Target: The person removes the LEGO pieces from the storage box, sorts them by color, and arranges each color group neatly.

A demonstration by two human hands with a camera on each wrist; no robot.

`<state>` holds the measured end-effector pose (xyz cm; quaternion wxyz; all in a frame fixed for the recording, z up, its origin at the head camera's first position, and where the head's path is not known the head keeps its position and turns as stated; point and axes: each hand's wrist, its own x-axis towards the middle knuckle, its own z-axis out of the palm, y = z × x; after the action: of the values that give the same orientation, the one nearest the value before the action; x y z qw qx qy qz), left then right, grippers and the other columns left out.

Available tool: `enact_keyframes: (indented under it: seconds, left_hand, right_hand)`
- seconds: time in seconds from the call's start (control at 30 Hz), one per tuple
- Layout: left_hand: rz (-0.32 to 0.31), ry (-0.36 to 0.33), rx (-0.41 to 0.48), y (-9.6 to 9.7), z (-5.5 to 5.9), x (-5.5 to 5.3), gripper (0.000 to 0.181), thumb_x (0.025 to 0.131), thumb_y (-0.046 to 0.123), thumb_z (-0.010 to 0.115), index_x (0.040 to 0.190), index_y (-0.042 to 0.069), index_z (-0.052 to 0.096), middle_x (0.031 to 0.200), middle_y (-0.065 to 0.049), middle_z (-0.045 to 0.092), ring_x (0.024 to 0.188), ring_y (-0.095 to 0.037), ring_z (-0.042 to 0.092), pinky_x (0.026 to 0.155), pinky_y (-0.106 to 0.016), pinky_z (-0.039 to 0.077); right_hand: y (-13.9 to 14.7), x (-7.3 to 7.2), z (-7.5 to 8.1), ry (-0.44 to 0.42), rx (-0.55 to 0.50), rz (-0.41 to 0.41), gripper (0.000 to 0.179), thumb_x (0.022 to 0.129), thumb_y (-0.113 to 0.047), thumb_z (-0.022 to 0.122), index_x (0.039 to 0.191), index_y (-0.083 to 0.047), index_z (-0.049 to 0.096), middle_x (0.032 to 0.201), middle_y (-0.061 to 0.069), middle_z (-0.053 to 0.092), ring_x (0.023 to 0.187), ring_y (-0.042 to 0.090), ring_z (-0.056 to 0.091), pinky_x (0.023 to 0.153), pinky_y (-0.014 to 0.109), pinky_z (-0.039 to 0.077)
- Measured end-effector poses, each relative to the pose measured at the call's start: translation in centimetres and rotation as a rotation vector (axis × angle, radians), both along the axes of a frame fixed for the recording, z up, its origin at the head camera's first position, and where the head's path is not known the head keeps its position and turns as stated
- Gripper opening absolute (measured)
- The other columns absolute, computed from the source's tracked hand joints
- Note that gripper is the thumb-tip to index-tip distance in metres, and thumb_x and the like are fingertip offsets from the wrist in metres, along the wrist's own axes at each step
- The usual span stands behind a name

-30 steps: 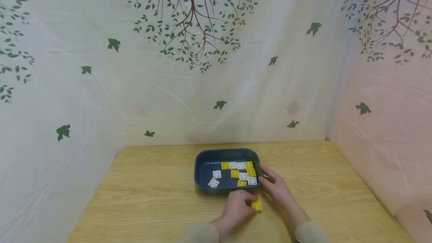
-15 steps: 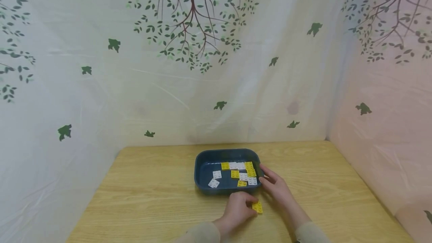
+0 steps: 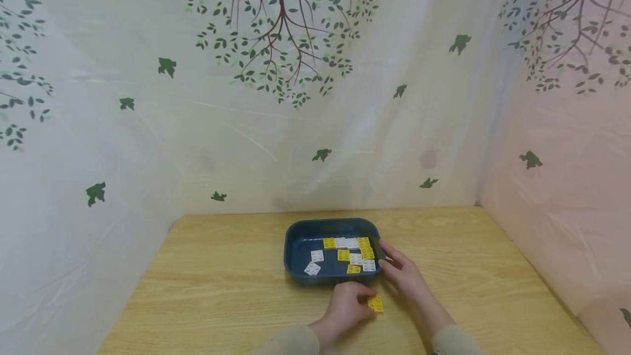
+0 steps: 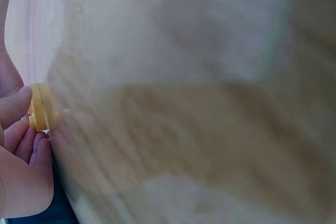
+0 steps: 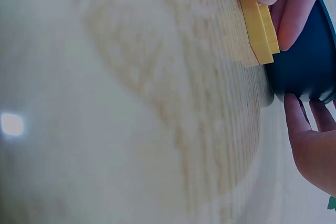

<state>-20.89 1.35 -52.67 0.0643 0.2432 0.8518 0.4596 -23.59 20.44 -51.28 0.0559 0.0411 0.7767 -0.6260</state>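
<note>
On the wooden table, just in front of the dark blue tray [image 3: 300, 234], my left hand [image 3: 346, 304] pinches a yellow toy building brick [image 3: 376, 304] between thumb and fingers. Seen from the side in the right wrist view, the yellow piece [image 5: 259, 30] has a stepped, layered edge and sits right at the tabletop. At the tray's right end, my right hand [image 3: 405, 274] rests its spread fingertips and thumb against the wall. The left wrist view catches the same yellow piece [image 4: 40, 107] in the left fingers, its edge showing two layers.
Several flat square bricks lie in the tray, among them a yellow brick [image 3: 328, 243] and a white brick [image 3: 313, 268]. Wood-grain tabletop [image 3: 212, 278] stretches to both sides. A printed curtain [image 3: 236, 152] hangs behind the table's far edge.
Over the past second the left hand and its yellow brick have shifted slightly toward the near edge. The right hand and the tray have stayed put.
</note>
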Motion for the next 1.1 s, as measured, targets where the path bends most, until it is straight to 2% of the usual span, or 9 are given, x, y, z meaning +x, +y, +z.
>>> enact_keyframes:
  seconds: [0.2, 0.3, 0.47, 0.6, 0.8, 0.93, 1.1]
  left_hand:
    - [0.013, -0.083, 0.031, -0.3, 0.1, 0.2, 0.037, 0.071, 0.007, 0.086, 0.107, 0.007, 0.076, 0.100, 0.005, 0.074, 0.095, -0.003, 0.063, 0.087, -0.025, 0.050]
    - [0.022, -0.076, 0.025, -0.5, 0.4, 0.4, 0.037, 0.073, 0.009, 0.086, 0.108, 0.007, 0.076, 0.102, 0.004, 0.074, 0.098, -0.004, 0.063, 0.089, -0.027, 0.050]
    - [0.050, -0.098, 0.059, -0.9, 1.3, 0.7, 0.034, 0.077, 0.011, 0.084, 0.110, 0.008, 0.075, 0.106, 0.004, 0.073, 0.100, -0.005, 0.062, 0.090, -0.029, 0.050]
    - [0.071, -0.132, 0.136, -0.9, 2.4, 0.6, 0.034, 0.079, 0.011, 0.083, 0.112, 0.008, 0.074, 0.106, 0.004, 0.072, 0.094, -0.004, 0.063, 0.084, -0.026, 0.052]
    - [0.080, -0.124, 0.240, -1.1, 3.9, 0.0, 0.033, 0.080, 0.009, 0.082, 0.112, 0.008, 0.074, 0.102, -0.001, 0.073, 0.083, -0.003, 0.065, 0.074, -0.019, 0.053]
    - [0.089, -0.101, 0.272, -1.3, 4.6, -0.6, 0.033, 0.081, 0.010, 0.082, 0.113, 0.009, 0.074, 0.100, 0.001, 0.073, 0.083, -0.003, 0.065, 0.075, -0.019, 0.053]
    - [0.103, -0.044, 0.282, -1.7, 5.1, -1.7, 0.034, 0.083, 0.010, 0.080, 0.116, 0.008, 0.072, 0.100, 0.000, 0.073, 0.089, -0.012, 0.068, 0.078, -0.020, 0.053]
  right_hand:
    - [0.0, 0.1, 0.0, -0.003, -0.017, -0.005, 0.052, 0.101, -0.017, 0.057, 0.151, -0.021, 0.043, 0.159, 0.014, 0.029, 0.138, 0.039, 0.038, 0.107, 0.048, 0.039]
    - [0.0, 0.0, 0.0, -0.001, -0.015, -0.005, 0.052, 0.101, -0.018, 0.057, 0.151, -0.021, 0.043, 0.159, 0.014, 0.029, 0.138, 0.039, 0.038, 0.107, 0.048, 0.039]
    - [-0.1, 0.0, 0.0, 0.017, -0.007, -0.004, 0.052, 0.101, -0.017, 0.057, 0.151, -0.019, 0.043, 0.158, 0.015, 0.030, 0.137, 0.040, 0.039, 0.107, 0.048, 0.039]
    - [-0.1, 0.0, -0.1, 0.024, -0.017, -0.009, 0.052, 0.101, -0.016, 0.057, 0.151, -0.018, 0.044, 0.158, 0.015, 0.031, 0.137, 0.040, 0.039, 0.106, 0.048, 0.039]
    - [-0.1, 0.0, -0.3, 0.045, -0.017, 0.001, 0.052, 0.100, -0.015, 0.057, 0.151, -0.017, 0.043, 0.158, 0.015, 0.031, 0.136, 0.040, 0.040, 0.106, 0.047, 0.040]
    - [0.0, -0.1, -0.3, 0.045, -0.017, 0.007, 0.052, 0.100, -0.015, 0.057, 0.151, -0.018, 0.043, 0.158, 0.016, 0.031, 0.136, 0.040, 0.040, 0.106, 0.047, 0.040]
    - [0.0, 0.0, -0.3, 0.038, -0.035, 0.006, 0.053, 0.100, -0.015, 0.059, 0.151, -0.018, 0.044, 0.158, 0.015, 0.031, 0.136, 0.039, 0.041, 0.104, 0.044, 0.043]
